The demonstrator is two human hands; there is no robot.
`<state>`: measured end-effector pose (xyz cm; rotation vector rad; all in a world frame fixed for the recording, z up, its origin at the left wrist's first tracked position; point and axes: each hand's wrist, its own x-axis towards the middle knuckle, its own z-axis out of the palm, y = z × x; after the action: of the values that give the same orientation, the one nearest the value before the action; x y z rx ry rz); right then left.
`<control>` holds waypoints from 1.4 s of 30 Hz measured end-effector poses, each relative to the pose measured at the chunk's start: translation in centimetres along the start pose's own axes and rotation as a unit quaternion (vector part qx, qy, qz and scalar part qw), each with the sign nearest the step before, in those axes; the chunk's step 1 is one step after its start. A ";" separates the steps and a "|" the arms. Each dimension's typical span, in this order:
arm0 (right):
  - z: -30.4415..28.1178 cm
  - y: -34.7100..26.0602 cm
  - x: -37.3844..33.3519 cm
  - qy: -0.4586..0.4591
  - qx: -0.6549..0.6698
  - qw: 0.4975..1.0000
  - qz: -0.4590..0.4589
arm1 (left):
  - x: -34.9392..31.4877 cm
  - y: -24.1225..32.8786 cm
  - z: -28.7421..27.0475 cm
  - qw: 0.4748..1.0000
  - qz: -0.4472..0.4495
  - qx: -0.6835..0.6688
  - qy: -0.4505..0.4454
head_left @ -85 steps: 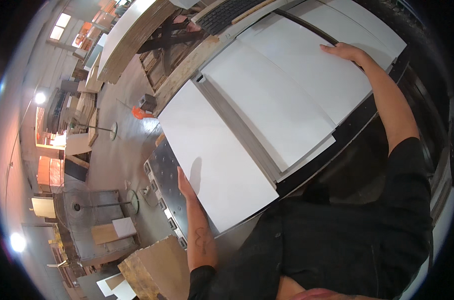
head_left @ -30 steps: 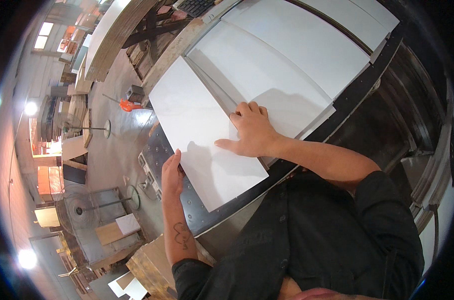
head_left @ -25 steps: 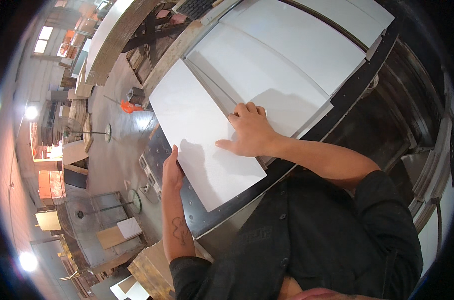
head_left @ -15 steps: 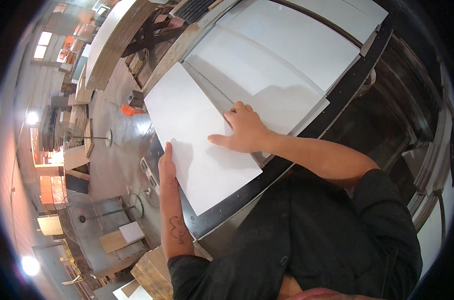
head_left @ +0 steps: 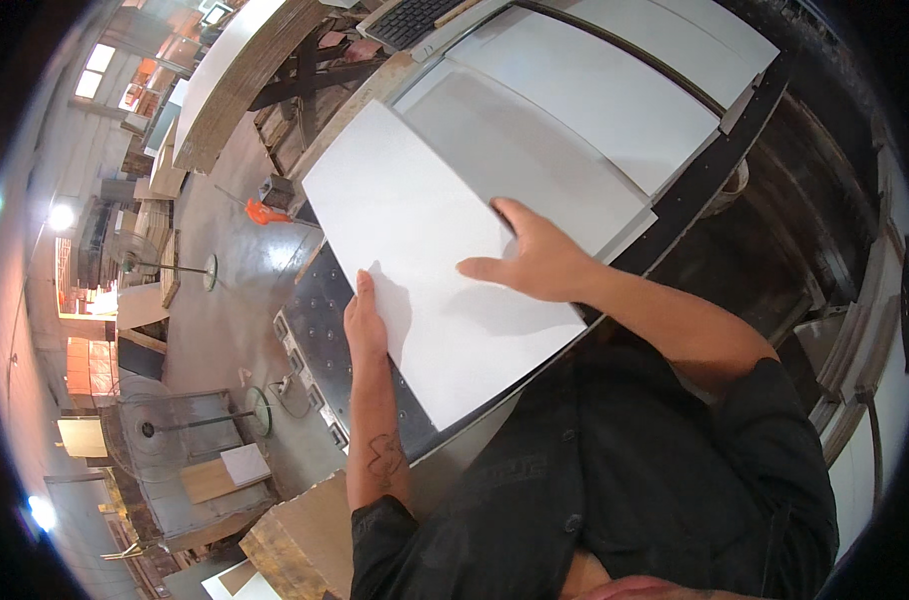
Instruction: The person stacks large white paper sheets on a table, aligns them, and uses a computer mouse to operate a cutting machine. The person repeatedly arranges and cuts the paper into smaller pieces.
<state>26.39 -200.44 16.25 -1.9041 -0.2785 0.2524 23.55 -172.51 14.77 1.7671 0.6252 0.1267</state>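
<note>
Now that the white board (head_left: 435, 255), seemingly lifted above the black table (head_left: 327, 300), overlaps the neighbouring panel (head_left: 545, 150) in view, the left hand (head_left: 366, 325) and the right hand (head_left: 550, 265) pinch its opposite long edges, apparently sharing its weight between them.

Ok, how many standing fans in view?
2, both in the picture's left part: one standing fan by the stacked boards, the other fan below it in the picture. More may be hidden in the background clutter.

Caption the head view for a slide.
Left hand and right hand hold a white panel by opposite edges over a black worktable.
</note>
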 end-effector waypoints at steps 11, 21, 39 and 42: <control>-9.6 2.4 0.9 0.020 -0.133 0.990 -0.031 | 1.9 4.0 5.2 0.957 0.031 0.260 -0.129; -11.4 4.9 2.1 0.021 -0.306 0.949 -0.068 | 1.5 3.1 7.3 0.961 -0.013 0.231 -0.149; -10.3 5.1 3.9 -0.017 -0.199 0.976 -0.088 | 1.3 4.0 7.6 0.979 -0.099 0.113 -0.135; -9.7 4.7 3.7 -0.004 -0.208 0.973 -0.096 | 1.7 3.8 7.0 0.981 -0.116 0.078 -0.137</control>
<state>33.19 -209.50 14.97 -2.2700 -0.5520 0.0746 29.07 -178.40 15.79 1.8051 0.6463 -0.3300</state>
